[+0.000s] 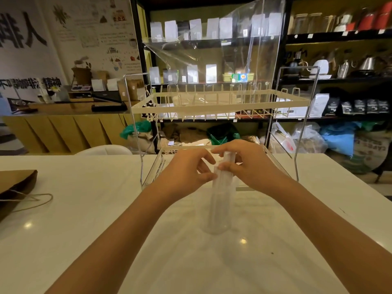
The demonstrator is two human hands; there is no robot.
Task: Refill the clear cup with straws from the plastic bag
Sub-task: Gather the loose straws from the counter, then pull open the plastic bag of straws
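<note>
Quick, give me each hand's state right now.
Left hand: pinching the straws standing in the cup.
Right hand: curled round the straws' top.

Lighting's pretty decent where you're working: the white surface (pixel 84 219) is bright and evenly lit from overhead, and you can spot small round lamp reflections on it near the left side and just right of centre. Shadows under your hands (pixel 212 166) and forearms are soft and faint. The dark shelves (pixel 212 39) behind are a lot dimmer, especially the lower part and the right end. The clear plastic sheet (pixel 212 49) up there catches some sheen. Your wide-angle lens bends things noticeably toward the edges, and the forearms stretch at the bottom corners. The clear stuff between your hands looks smeary, and the whole frame is a bit soft.
</note>
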